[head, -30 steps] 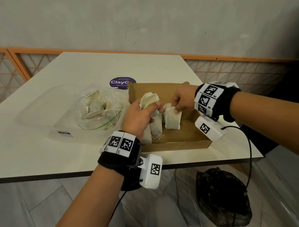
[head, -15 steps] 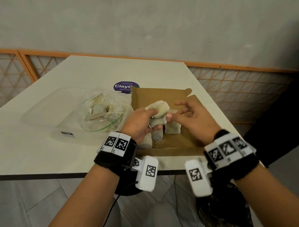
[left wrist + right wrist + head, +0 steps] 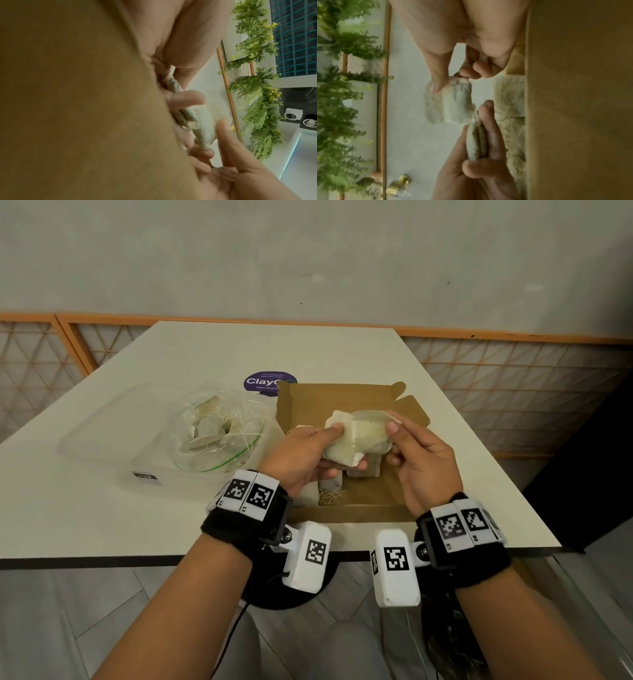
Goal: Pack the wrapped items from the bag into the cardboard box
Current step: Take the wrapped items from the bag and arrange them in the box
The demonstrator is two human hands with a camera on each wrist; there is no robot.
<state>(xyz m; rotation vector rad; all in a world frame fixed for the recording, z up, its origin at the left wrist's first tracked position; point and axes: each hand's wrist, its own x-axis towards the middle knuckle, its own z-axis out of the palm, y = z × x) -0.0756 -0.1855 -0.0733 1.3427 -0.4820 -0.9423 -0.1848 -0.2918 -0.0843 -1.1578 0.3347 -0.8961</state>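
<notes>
Both hands are raised over the open cardboard box (image 3: 329, 402). My left hand (image 3: 347, 446) grips a small stack of pale wrapped pouches (image 3: 342, 453), thumb on top. My right hand (image 3: 393, 441) pinches one pouch (image 3: 371, 429) that lies against that stack. In the right wrist view the right hand (image 3: 452, 79) holds the pouch (image 3: 448, 106) at its corner, while the left hand's stack (image 3: 476, 142) shows edge-on. A few pouches (image 3: 366, 472) stand upright inside the box. The clear bag (image 3: 219, 433) of more pouches sits left of the box.
The bag rests in a clear plastic tray (image 3: 102, 436) on the white table (image 3: 239, 350). A purple round sticker (image 3: 269, 381) lies behind the box. The table's front edge runs under my wrists; a black bag (image 3: 448, 635) lies on the floor below.
My right hand left the pouch standing in the box, drew back toward me and took hold of a pouch from the left hand's stack. Both hands now sit closer together above the box.
</notes>
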